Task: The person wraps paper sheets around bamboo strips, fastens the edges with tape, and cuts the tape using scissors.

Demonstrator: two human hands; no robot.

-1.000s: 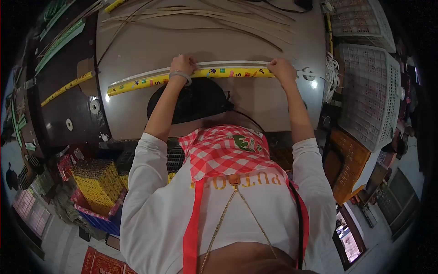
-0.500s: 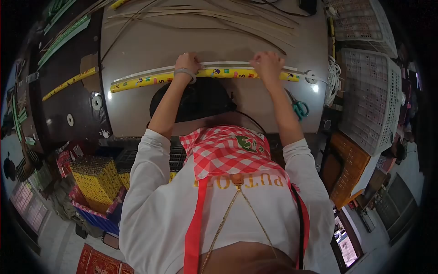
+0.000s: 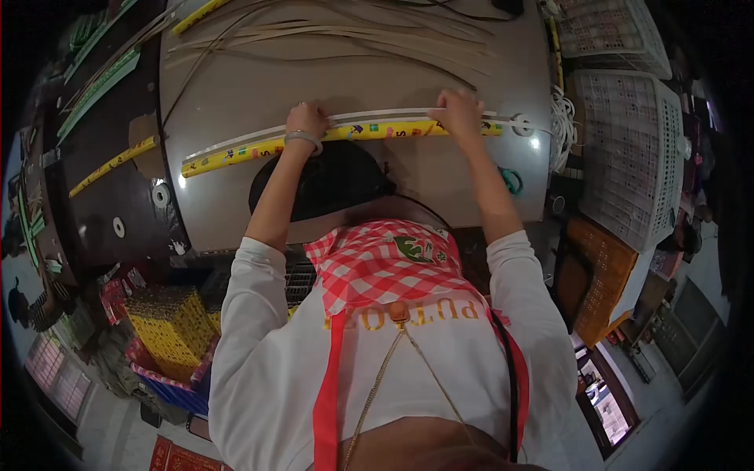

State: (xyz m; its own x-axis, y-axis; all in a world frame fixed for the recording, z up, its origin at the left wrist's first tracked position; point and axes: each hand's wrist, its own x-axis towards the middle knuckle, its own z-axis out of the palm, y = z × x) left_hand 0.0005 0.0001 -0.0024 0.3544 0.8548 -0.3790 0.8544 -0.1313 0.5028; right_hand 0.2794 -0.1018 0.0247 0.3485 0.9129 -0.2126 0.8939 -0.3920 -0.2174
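yellow roll (image 3: 385, 130) partly behind hands (image 3: 307, 120); red poster (image 3: 184, 458) cut off below

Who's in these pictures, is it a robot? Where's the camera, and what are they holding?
No robot here, just a person. The camera sits on their head and looks down, so you see their own arms, shirt and checked apron. The left hand and right hand hold a long yellow roll, with a thin white strip along its far side. Also on the table are long thin strips, a small white reel and something black, maybe a bag; I can't tell.
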